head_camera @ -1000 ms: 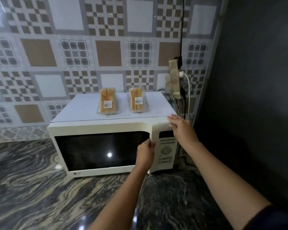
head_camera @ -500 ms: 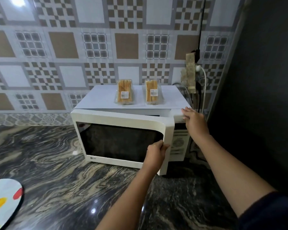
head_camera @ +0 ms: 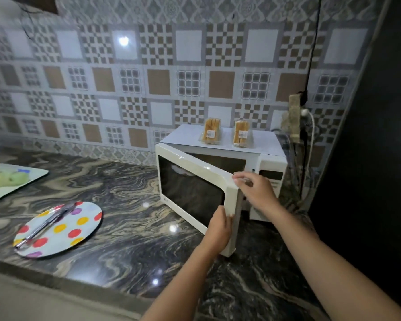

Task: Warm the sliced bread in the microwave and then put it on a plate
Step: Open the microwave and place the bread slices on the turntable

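Observation:
A white microwave (head_camera: pixel 267 166) stands on the marbled counter with its door (head_camera: pixel 192 191) swung partly open toward me. My left hand (head_camera: pixel 219 225) grips the door's free edge low down. My right hand (head_camera: pixel 255 189) holds the same edge at its upper corner, fingers curled on it. Two clear packs of sliced bread (head_camera: pixel 210 134) (head_camera: pixel 240 134) lie side by side on the microwave's top. A round plate with coloured dots (head_camera: pixel 79 225) sits on the counter to the left, with metal tongs (head_camera: pixel 44 225) lying across it.
A pale cutting board (head_camera: pixel 21 181) with something green on it lies at the far left. A wall socket with plugs and cables (head_camera: pixel 298 119) hangs right of the microwave. A dark wall closes the right side. The counter's front edge (head_camera: pixel 67 283) runs below the plate.
The microwave door has swung from shut to partly open under my left hand. My right hand left the microwave's top corner and took the door's upper edge. The view shifted left, showing the plate.

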Motion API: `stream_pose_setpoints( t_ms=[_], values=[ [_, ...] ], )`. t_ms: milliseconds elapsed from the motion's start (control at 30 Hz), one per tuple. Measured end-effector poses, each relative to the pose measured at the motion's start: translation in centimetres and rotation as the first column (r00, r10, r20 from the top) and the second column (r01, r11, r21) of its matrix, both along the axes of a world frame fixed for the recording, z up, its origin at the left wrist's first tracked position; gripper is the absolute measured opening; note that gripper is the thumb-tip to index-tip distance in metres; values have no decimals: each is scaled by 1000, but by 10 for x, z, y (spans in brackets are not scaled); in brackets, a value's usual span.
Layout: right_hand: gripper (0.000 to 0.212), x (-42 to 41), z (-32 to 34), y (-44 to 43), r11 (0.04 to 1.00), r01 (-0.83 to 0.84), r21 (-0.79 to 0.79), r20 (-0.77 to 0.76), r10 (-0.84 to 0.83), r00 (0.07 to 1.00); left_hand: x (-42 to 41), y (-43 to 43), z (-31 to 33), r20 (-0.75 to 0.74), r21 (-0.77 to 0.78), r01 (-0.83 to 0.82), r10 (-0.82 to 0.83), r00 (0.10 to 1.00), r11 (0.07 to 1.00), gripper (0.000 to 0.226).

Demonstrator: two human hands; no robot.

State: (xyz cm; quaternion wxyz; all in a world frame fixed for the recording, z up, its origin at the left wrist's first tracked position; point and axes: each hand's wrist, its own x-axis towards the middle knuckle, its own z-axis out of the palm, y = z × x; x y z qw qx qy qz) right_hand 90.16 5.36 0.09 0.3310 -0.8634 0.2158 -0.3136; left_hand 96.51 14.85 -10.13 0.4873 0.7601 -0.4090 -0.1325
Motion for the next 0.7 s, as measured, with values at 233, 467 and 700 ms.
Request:
stream_pose_setpoints(
  t_ms=[233,467,700],
  values=[
    [23,-4,-6,75,967,-252,-34,18,253,967,-11,89,-14,-5,-131,-212,213,977,969,15],
    [31,36,-12,171,921,-341,-190,-45,339,940,25,172,-16,-179,-204,-409,377,909,889,38],
    [33,95,-12,256,948,-275,-157,-8,278,961,83,246,-5,-234,-233,-477,427,874,848,38]
  ],
)
